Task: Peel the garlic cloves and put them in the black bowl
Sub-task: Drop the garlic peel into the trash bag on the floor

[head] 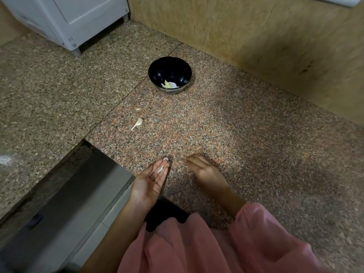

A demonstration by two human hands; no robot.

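A black bowl point(170, 75) stands on the speckled granite counter point(226, 134), with a few pale peeled garlic cloves point(169, 85) at its bottom. Nearer me lie an unpeeled clove with a long tail point(137, 123) and a smaller garlic piece point(138, 109). My left hand point(150, 182) is palm up at the counter's front edge, fingers straight, with a garlic clove and its thin skin point(163, 164) lying on the fingertips. My right hand point(202, 168) rests palm down on the counter, fingers relaxed, holding nothing.
A white appliance point(69, 20) stands at the back left. A tan stone wall point(256, 36) runs along the right behind the bowl. At the lower left the counter drops to a steel edge and white cabinet fronts point(78, 203).
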